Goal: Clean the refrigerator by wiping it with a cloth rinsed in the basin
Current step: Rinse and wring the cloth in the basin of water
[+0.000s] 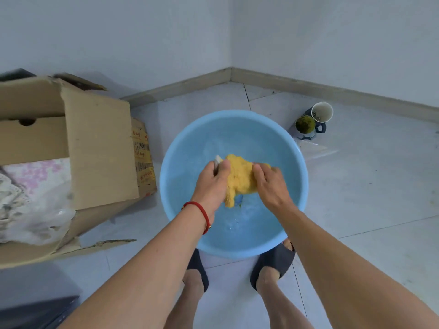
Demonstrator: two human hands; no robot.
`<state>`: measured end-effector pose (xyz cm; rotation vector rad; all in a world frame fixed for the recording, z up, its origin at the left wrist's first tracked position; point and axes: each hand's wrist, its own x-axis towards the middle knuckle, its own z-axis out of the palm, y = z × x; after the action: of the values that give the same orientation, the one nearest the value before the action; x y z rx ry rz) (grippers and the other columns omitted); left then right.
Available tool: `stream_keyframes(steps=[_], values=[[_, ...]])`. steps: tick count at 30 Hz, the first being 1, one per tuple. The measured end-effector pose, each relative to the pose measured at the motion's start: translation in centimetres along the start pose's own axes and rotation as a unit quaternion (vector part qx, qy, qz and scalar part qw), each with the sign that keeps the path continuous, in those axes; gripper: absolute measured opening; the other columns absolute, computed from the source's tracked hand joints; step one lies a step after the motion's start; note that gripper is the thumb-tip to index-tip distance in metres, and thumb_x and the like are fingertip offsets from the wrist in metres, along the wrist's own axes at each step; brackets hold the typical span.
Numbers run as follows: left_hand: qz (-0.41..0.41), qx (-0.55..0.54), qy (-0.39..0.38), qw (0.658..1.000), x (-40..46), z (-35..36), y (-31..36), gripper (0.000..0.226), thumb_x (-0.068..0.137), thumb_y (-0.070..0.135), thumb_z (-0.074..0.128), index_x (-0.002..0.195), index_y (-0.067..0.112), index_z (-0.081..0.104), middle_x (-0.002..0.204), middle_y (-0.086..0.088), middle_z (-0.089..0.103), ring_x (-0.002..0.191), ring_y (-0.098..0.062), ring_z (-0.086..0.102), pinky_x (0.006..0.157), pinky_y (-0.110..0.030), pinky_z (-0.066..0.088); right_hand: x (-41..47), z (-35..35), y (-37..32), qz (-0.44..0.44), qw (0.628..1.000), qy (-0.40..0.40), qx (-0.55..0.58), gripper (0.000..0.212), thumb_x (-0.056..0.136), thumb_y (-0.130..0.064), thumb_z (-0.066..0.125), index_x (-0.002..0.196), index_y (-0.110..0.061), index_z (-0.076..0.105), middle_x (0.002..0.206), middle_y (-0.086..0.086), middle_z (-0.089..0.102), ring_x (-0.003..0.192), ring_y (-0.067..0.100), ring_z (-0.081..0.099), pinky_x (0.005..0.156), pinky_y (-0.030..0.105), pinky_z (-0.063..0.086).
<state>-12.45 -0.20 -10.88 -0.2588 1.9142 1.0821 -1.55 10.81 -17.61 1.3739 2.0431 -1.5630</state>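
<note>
A basin (pixel 234 129) sits at the centre of the frame on the floor (pixel 368 210), and both hands hold a cloth (pixel 240 179) over it: the left hand (pixel 211 184) on the cloth's left side, the right hand (pixel 273 186) on its right. A cardboard box (pixel 95 148) lies at the left of the frame. Two cups (pixel 322 112) stand at the upper right, near the wall. Two slippered feet (pixel 273 267) stand below the basin.

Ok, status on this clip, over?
Left hand and right hand both grip yellow cloth. Cloth over blue basin, water inside. Nothing obstructing.
</note>
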Motion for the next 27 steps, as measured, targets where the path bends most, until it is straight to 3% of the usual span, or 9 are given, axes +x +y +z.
stream_keyframes(steps=[4,7,10,12,15,19,21,24,27], values=[[0.038,0.001,-0.083,0.996,-4.2,-0.9,4.3,0.033,0.093,0.046,0.063,0.089,0.014,0.061,0.083,-0.005,0.061,0.074,-0.019,0.059,0.071,-0.036,0.048,-5.9,-3.4,-1.9,-0.104,0.992,-0.048,-0.056,0.105,0.082,0.013,0.058,0.165,-0.031,0.010,0.172,0.001,0.006,0.158,0.017,0.010,0.126,0.037,0.023],[0.038,-0.002,-0.130,0.991,-7.0,-1.2,6.7,0.019,0.104,0.031,0.057,0.104,0.017,0.069,0.089,-0.005,0.073,0.073,-0.014,0.070,0.070,-0.032,0.054,-8.4,-3.2,-4.6,-0.184,0.981,-0.053,0.024,0.122,0.078,-0.008,0.087,0.163,-0.032,0.002,0.171,-0.014,0.005,0.160,0.009,0.000,0.126,0.019,0.015],[0.025,-0.013,-0.169,0.985,-9.4,-2.6,8.5,0.024,0.106,0.029,0.053,0.119,0.016,0.070,0.104,-0.010,0.077,0.085,-0.019,0.073,0.071,-0.033,0.058,-9.7,-3.6,-7.4,-0.175,0.980,-0.037,0.086,0.093,0.079,-0.015,0.089,0.150,-0.039,0.034,0.156,-0.020,0.035,0.154,0.013,0.026,0.117,0.021,0.032],[0.030,0.013,-0.130,0.991,-10.3,-4.4,9.4,0.022,0.105,0.026,0.057,0.116,0.013,0.071,0.100,-0.011,0.075,0.085,-0.020,0.071,0.068,-0.033,0.058,-10.1,-4.3,-8.4,-0.118,0.989,-0.003,0.093,0.058,0.079,-0.006,0.081,0.129,-0.024,0.060,0.128,-0.008,0.064,0.121,0.014,0.060,0.095,0.029,0.047],[0.017,0.031,-0.021,0.999,-9.6,-7.0,8.7,0.015,0.101,0.017,0.063,0.112,0.016,0.072,0.104,-0.009,0.074,0.088,-0.024,0.070,0.074,-0.038,0.057,-10.8,-5.3,-9.4,-0.078,0.994,0.020,0.073,0.027,0.070,-0.009,0.075,0.089,-0.017,0.057,0.074,-0.005,0.057,0.067,0.014,0.051,0.061,0.031,0.045],[0.054,0.140,-0.024,0.988,-9.5,-7.4,6.2,0.060,0.091,-0.005,0.057,0.129,0.041,0.059,0.112,-0.011,0.072,0.093,-0.027,0.069,0.083,-0.045,0.059,-12.5,-6.2,-11.3,-0.079,0.990,-0.033,0.109,0.042,0.075,0.007,0.069,0.106,-0.021,0.068,0.089,-0.002,0.069,0.062,0.001,0.062,0.055,0.018,0.052],[0.076,0.175,-0.103,0.976,-10.2,-6.6,5.7,0.082,0.083,-0.017,0.051,0.145,0.036,0.051,0.113,0.007,0.067,0.099,-0.012,0.065,0.095,-0.034,0.055,-13.2,-6.4,-11.9,-0.080,0.985,-0.064,0.137,0.060,0.074,0.010,0.066,0.118,-0.029,0.071,0.104,-0.001,0.072,0.076,0.004,0.069,0.064,0.021,0.058],[0.046,0.118,-0.253,0.959,-10.3,-6.7,5.2,0.098,0.063,-0.013,0.051,0.151,0.030,0.047,0.120,-0.007,0.068,0.110,-0.023,0.067,0.095,-0.044,0.054,-13.8,-6.6,-12.1,-0.060,0.972,-0.083,0.213,0.060,0.074,0.015,0.061,0.115,-0.028,0.073,0.110,0.005,0.074,0.097,0.025,0.072,0.084,0.040,0.064],[0.036,0.055,-0.407,0.911,-10.7,-7.3,5.5,0.102,0.079,-0.021,0.053,0.152,0.047,0.035,0.136,-0.006,0.056,0.118,-0.024,0.059,0.097,-0.044,0.048,-14.2,-7.6,-12.5,-0.003,0.930,-0.136,0.341,0.054,0.079,0.020,0.051,0.120,-0.011,0.068,0.112,0.016,0.072,0.097,0.028,0.069,0.093,0.051,0.058]])
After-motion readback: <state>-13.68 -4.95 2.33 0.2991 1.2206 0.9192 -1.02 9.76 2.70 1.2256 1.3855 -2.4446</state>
